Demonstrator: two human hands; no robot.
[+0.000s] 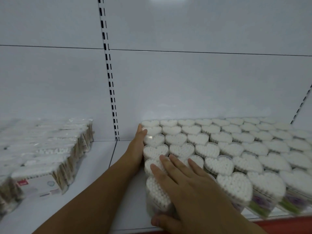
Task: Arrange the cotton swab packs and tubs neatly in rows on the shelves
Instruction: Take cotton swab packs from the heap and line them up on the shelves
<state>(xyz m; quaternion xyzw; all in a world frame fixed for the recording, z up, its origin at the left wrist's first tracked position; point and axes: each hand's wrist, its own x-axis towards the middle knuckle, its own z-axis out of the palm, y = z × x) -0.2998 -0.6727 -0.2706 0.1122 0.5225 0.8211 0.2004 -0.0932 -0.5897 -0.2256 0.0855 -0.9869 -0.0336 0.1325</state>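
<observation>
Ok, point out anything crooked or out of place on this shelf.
Nothing looks spilled or damaged. The front left tub looks slightly out of line with its column, where the right hand rests on it and the left hand presses the column's side. The packs end in a ragged, stepped edge.

One head-worn camera stands close before the shelf (98,159), looking forward and down across it to the white back panel (185,81), the slotted upright (110,85) left of centre, tubs (236,146) right of the upright filling the near corner, packs (50,149) left of it.
</observation>
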